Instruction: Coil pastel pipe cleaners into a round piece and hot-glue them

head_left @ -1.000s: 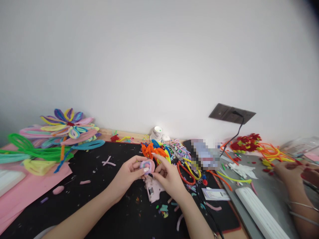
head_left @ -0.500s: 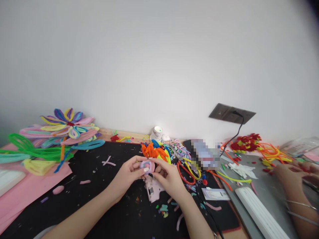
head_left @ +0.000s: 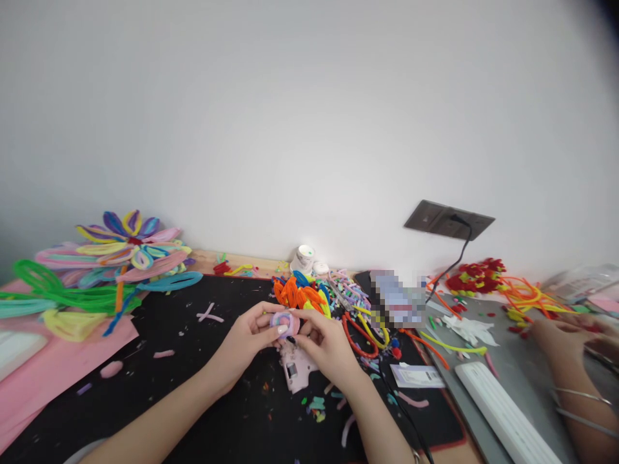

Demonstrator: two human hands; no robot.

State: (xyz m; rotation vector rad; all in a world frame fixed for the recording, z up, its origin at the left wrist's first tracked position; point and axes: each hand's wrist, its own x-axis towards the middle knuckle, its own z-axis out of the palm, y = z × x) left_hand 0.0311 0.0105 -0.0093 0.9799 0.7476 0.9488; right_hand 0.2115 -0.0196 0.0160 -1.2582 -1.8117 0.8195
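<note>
Between both hands, over the black mat [head_left: 213, 412], is a small pastel purple and pink coil [head_left: 281, 325]. My left hand [head_left: 251, 335] pinches its left side, thumb across the front. My right hand [head_left: 325, 341] has its fingers closed at the coil's right edge, by a small dark part. A light pink glue-gun-like tool [head_left: 296, 370] lies just beneath the hands. Behind them sit orange fuzzy loops [head_left: 297, 293], with blue and yellow ones beside them.
A large pipe-cleaner flower [head_left: 135, 241] and green loops [head_left: 72, 293] lie at left. Further right are a white cup [head_left: 304, 258], a black cable [head_left: 449, 264], a long white bar [head_left: 503, 409] and another person's hands [head_left: 563, 335]. Scraps dot the mat.
The whole view has shifted very slightly. Both hands keep nearly the same pose around the coil, which appears slightly turned.
</note>
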